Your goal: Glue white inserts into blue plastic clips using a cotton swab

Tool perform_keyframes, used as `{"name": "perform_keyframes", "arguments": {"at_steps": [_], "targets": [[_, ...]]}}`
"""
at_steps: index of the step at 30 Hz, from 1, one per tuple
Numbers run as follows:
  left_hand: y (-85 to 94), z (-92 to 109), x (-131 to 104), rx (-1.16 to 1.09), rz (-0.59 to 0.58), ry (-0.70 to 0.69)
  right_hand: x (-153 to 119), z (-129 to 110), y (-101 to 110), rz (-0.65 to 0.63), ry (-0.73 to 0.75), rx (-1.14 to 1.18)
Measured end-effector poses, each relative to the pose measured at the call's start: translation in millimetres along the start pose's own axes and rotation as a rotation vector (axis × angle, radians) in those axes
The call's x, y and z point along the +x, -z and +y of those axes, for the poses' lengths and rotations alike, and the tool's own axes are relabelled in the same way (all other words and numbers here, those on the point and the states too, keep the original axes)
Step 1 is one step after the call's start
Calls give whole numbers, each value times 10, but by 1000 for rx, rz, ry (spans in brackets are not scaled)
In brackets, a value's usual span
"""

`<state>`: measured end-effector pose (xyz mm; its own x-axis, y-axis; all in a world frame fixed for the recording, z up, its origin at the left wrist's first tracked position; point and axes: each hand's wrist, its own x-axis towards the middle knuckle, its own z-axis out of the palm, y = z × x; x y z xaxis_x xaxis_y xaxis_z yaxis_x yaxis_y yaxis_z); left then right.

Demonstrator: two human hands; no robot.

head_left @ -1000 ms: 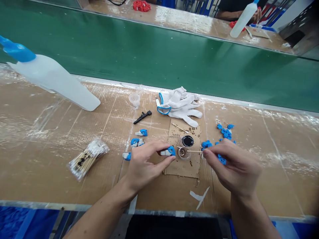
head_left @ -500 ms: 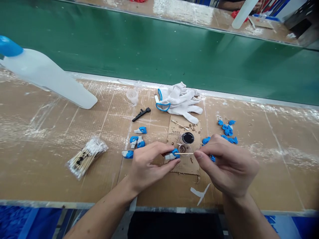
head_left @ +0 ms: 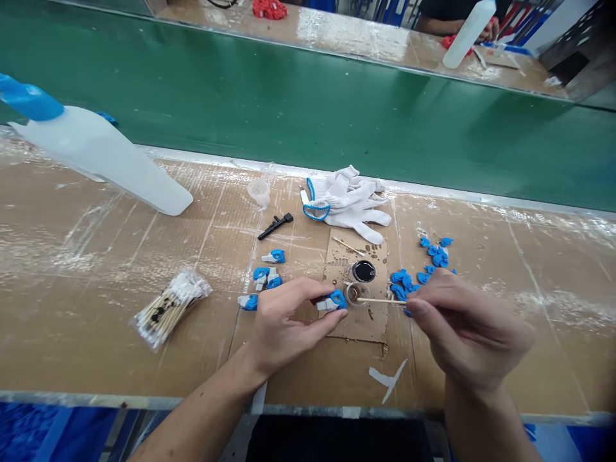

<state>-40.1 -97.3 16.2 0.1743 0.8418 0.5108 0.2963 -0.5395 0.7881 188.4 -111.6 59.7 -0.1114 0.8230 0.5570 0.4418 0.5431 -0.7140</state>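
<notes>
Between the thumb and fingers of my left hand (head_left: 289, 317) is a small blue and grey plastic part (head_left: 333, 300). My right hand (head_left: 474, 327) pinches a cotton swab (head_left: 382, 300), its tip at the small clear cup (head_left: 357, 294); whether it touches the liquid I cannot tell. Just behind stands a cup of black liquid (head_left: 363, 271), both cups on a stained cardboard piece (head_left: 356, 328). Several blue and grey parts (head_left: 260, 278) lie left of my left hand. Loose blue pieces (head_left: 402, 282) lie by my right hand, which partly hides them.
White gloves (head_left: 353, 202) and a black tool (head_left: 276, 226) lie behind the cups. On the left are a bag of swabs (head_left: 171, 305) and a white bottle (head_left: 120, 160) with a blue top. Beyond the green strip (head_left: 289, 90), another person's hand (head_left: 489, 30) shows.
My right hand has moved right, drawing the swab away from the blue and grey part to the clear cup. My left hand keeps its hold. The view has shifted slightly.
</notes>
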Motion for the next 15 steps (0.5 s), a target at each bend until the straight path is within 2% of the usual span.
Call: {"name": "perform_keyframes", "arguments": {"at_steps": [2,5,7,9,11,13,15], "targets": [[14,1,1,8,15,5,-76,99,54,-56,10,-97],[34,-3,1,19,22,13,-194,218,42,-252,92,-279],[45,-20,-15,43,22,22,-254,259,55,-344,130,-316],[56,-51,-48,59,19,52,-284,294,162,-335,83,-294],[67,-94,-92,47,15,107,-279,355,368,-210,-29,-334],[74,-143,-129,11,21,158,-247,466,617,-108,-137,-489],[71,-192,-146,-32,29,188,-207,617,833,-184,-191,-664]]}}
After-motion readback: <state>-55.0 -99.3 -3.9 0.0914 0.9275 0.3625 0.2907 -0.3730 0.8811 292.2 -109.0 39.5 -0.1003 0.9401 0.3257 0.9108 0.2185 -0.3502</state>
